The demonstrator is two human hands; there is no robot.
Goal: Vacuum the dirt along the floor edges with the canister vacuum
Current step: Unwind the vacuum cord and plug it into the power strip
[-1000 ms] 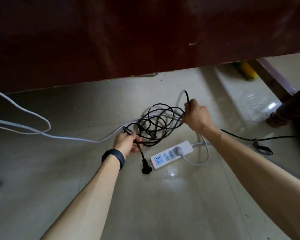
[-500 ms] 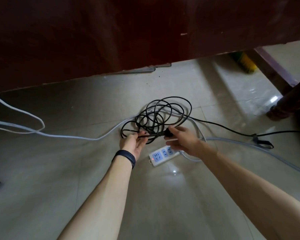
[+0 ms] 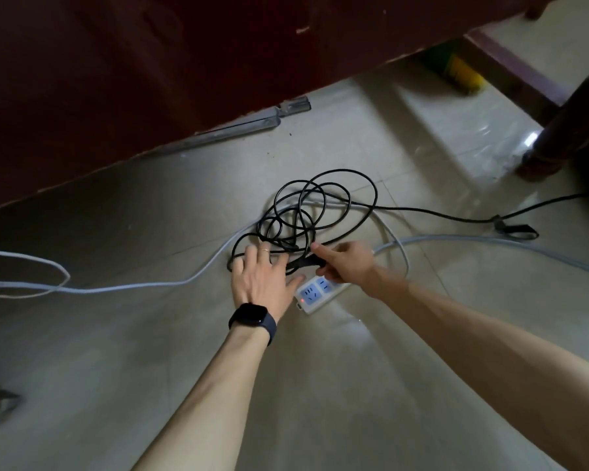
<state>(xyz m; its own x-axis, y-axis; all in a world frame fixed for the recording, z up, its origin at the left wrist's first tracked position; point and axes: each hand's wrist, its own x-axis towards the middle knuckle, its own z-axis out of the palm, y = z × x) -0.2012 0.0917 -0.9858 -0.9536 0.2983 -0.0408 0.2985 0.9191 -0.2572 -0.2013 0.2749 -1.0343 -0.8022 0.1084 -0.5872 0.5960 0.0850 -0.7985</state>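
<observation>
Black cord: lies in a loose coil of several overlapping loops on the tiled floor, mid-frame. One strand leaves the coil toward 3 o'clock, carries a black strap, and runs out past the right edge.

Plug: black, at the coil's 6 o'clock edge, lying roughly level and pointing toward 9 o'clock.

Right hand: fingers curled under the plug, thumb laid along the top, so the plug is gripped. It is held just above the far end of the power strip.

Left hand: palm down, fingers spread flat over the near loops of the coil at its 7 o'clock side. Whether they press the cord I cannot tell. There is a ring on one finger and a dark watch on the wrist.

Power strip: white with blue socket faces and a red light lit at its near end. It lies at 6 o'clock from the coil, partly under the right hand.

White cable: runs from under the coil toward 9 o'clock and loops near the left edge. A second pale cable runs toward 3 o'clock.

Beyond, at 12 o'clock: a dark red wooden panel with a grey metal rail at its foot.

At 1 to 2 o'clock: a yellow-green object, blurred, and a dark furniture leg.
</observation>
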